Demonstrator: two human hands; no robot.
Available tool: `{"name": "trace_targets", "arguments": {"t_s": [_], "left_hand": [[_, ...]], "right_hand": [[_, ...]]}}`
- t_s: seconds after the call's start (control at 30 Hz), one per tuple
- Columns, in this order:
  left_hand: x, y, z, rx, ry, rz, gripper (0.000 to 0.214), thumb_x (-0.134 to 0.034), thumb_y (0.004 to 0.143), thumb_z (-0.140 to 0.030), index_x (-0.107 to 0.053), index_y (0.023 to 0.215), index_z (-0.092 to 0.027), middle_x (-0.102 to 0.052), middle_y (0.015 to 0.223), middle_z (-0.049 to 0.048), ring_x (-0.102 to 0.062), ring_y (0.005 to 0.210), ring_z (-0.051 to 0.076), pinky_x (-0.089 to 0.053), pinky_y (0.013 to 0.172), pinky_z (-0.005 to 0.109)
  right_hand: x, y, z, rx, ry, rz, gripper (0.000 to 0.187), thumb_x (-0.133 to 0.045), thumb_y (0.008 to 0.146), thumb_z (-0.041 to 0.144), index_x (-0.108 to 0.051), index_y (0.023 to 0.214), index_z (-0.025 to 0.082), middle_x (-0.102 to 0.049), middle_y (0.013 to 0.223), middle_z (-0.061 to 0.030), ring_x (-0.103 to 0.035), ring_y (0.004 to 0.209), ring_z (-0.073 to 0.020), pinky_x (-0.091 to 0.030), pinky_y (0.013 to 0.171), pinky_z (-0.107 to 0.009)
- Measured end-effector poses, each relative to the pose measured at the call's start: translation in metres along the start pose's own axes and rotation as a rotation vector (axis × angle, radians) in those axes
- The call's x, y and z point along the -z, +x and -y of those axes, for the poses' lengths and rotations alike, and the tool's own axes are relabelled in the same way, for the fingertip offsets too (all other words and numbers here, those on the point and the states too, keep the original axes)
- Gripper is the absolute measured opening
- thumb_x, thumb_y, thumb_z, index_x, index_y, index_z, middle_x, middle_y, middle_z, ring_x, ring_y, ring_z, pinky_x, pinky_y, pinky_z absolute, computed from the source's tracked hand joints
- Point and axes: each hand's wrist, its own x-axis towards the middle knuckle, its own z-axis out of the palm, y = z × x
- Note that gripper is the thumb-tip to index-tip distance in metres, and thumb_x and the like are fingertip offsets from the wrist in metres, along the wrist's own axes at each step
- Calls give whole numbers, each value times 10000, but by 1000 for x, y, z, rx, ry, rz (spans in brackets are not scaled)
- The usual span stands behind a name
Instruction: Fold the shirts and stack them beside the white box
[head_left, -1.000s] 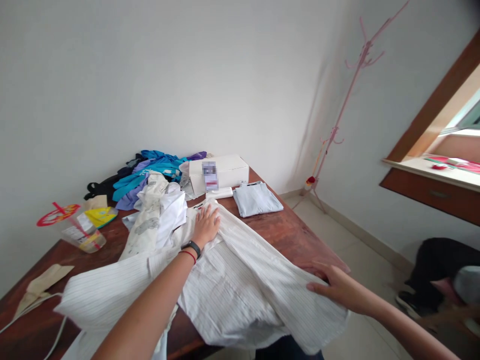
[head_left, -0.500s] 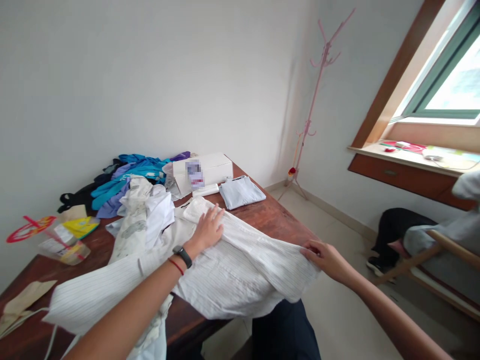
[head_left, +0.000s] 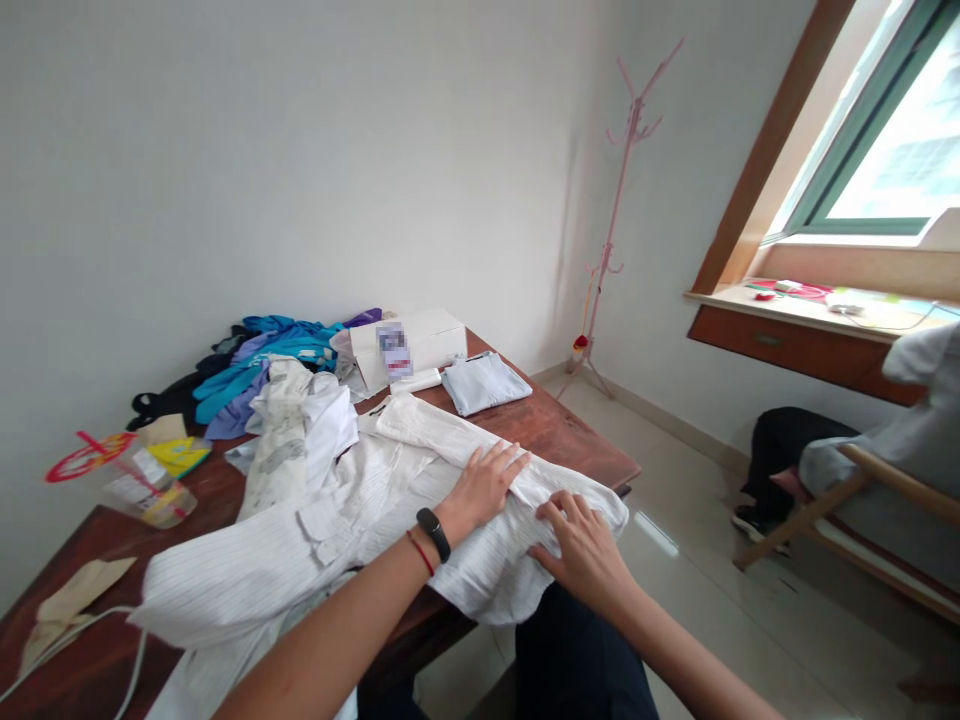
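A white striped shirt (head_left: 495, 560) lies spread across the brown table, its near edge hanging over the front. On its upper part my left hand (head_left: 487, 485) rests flat, fingers stretched out and holding nothing. A dark band is on that wrist. My right hand (head_left: 585, 545) touches the shirt's right end with bent fingers, thumb and forefinger apart on the cloth. One striped sleeve (head_left: 225, 575) stretches to the left. Behind the shirt lies a folded light-blue garment (head_left: 486, 383).
A white box (head_left: 435, 340) and a heap of blue and dark clothes (head_left: 262, 350) are at the back. A clear plastic cup (head_left: 154, 490) stands at the left. Past the table's right edge are a pink coat stand (head_left: 616, 200) and a seated person (head_left: 802, 440).
My right hand has moved left, bringing the shirt's right end inward; its fingers have spread from a pinch. My left hand has slid right along the shirt.
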Motion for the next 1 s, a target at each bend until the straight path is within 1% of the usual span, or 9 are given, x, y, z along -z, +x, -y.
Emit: {"name": "trace_targets", "arguments": {"t_s": [0.17,0.3,0.4,0.5,0.63,0.73,0.8,0.87,1.0], "left_hand": [[-7,-6,8,133,-50,5,577,-358,973,-160,-404,1542,-241,-360,1623,86,-296,1493,337,-303,1162,607],[-22,-13,9,252,-126,-70,593,-471,956,-301,-414,1537,-196,-361,1614,137,-259,1501,373,-222,1171,678],[-29,-17,7,266,-175,-150,747,-581,896,-511,-395,1548,-197,-356,1612,154,-240,1505,378,-153,1195,675],[-29,-19,5,273,-215,-164,972,-624,779,-729,-381,1557,-199,-336,1616,180,-204,1509,418,-105,1193,695],[-27,-20,5,252,-281,-160,1136,-567,683,-893,-370,1565,-205,-295,1632,198,-143,1519,451,-48,1183,718],[-25,-21,7,216,-306,-151,1191,-561,638,-932,-376,1565,-208,-252,1649,197,-85,1520,482,9,1164,739],[-25,-22,9,190,-312,-134,1175,-599,641,-908,-370,1570,-224,-220,1662,183,-60,1516,499,32,1150,753],[-26,-23,10,168,-329,-120,1101,-605,684,-876,-383,1564,-251,-223,1663,170,-63,1514,503,28,1137,769],[-33,-21,6,243,-335,-219,775,-420,909,-762,-482,1507,-272,-308,1637,149,-132,1526,442,-46,1163,737]], "right_hand": [[3,1,-5,-1,-6,9,236,-582,792,116,-635,1004,203,-591,1068,-82,-556,1011,-260,-436,868,-363],[-6,4,-8,-40,-124,-13,256,-502,729,31,-603,896,197,-598,971,-73,-553,960,-249,-416,824,-338],[-12,4,-10,-20,-133,-22,224,-480,728,25,-562,826,208,-594,899,-49,-565,885,-222,-408,778,-318],[-12,1,-15,2,-98,-64,194,-464,759,39,-536,801,214,-580,855,-28,-577,847,-205,-409,762,-312],[-10,-2,-23,1,-45,-192,165,-450,827,93,-551,822,224,-579,870,-31,-580,845,-208,-431,761,-318],[-14,-5,-31,6,-32,-235,160,-444,857,125,-556,806,227,-584,881,-41,-585,851,-212,-452,777,-323],[-20,-9,-38,38,-20,-167,175,-434,842,109,-551,783,225,-583,866,-40,-592,837,-202,-465,768,-307],[-26,-15,-45,80,2,-34,199,-436,775,71,-563,791,224,-599,878,-37,-610,852,-194,-480,772,-287],[-27,-24,-57,148,76,238,285,-471,643,57,-596,833,229,-644,856,-14,-633,776,-172,-504,722,-247]]}}
